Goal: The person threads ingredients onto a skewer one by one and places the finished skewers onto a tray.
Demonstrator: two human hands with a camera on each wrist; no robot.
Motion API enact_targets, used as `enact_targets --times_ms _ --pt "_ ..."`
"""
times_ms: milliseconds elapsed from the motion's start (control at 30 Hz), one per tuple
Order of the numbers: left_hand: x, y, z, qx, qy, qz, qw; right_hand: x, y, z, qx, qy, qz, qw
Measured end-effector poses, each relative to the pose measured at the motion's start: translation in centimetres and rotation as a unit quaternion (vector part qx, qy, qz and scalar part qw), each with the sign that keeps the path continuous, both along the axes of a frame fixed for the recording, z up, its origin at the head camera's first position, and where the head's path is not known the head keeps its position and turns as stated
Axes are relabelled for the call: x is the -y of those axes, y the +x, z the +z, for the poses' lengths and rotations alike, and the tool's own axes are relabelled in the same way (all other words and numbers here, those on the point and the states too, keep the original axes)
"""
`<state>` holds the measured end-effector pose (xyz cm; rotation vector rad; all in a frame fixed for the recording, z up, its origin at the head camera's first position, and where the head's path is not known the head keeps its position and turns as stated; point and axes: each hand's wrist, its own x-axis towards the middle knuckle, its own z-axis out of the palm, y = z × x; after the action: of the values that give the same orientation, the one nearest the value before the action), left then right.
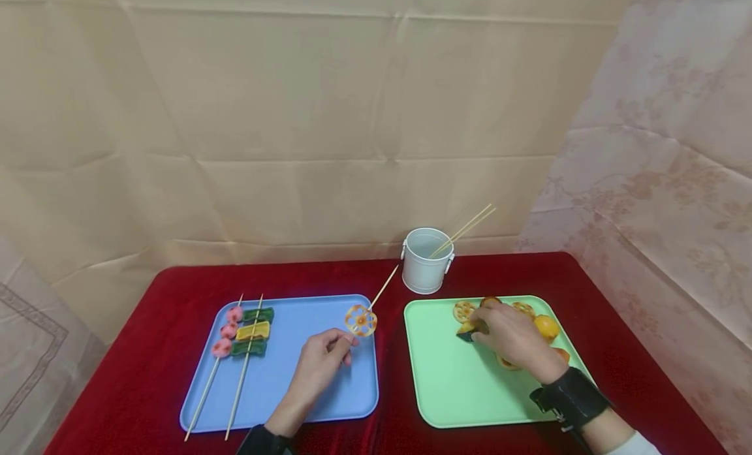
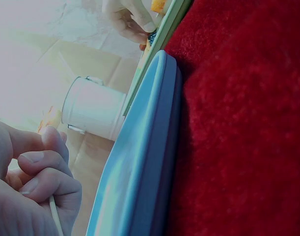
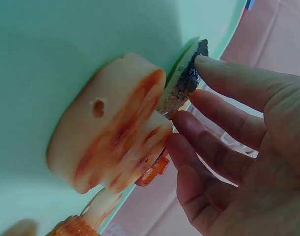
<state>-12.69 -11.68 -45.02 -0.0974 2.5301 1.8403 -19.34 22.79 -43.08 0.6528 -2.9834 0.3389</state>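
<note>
A round, orange-marked slice [image 1: 361, 320] is threaded on a thin wooden skewer [image 1: 384, 287], which my left hand [image 1: 322, 362], fingers curled, holds over the blue rectangular tray [image 1: 311, 314]. My half-bent right hand [image 1: 512, 332] touches a dark-skinned piece [image 3: 184, 81] at the pale-green tray [image 1: 452, 390]; its grip, I cannot tell.

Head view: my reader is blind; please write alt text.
A person's left hand holds a skewer with a holed slice over a blue tray bearing two loaded skewers; the right hand touches a dark-edged piece over a green tray of food. A white bucket holding sticks stands behind.
</note>
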Motion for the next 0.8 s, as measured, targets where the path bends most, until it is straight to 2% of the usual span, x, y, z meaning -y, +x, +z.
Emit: enact_targets --times_ms 200,400,800 --pt "0.12 0.02 -0.08 0.003 -0.002 -0.001 1.0 -0.01 0.01 -0.2 -0.026 0.014 0.017 0.9994" --pt "0.2 0.03 -0.13 0.001 -0.004 -0.001 1.0 -0.1 0.04 -0.24 -0.025 0.01 0.02 0.9994" --pt "0.32 0.11 0.06 0.005 0.0 -0.001 1.0 -0.16 -0.34 -0.05 0.044 -0.02 0.006 0.9988"
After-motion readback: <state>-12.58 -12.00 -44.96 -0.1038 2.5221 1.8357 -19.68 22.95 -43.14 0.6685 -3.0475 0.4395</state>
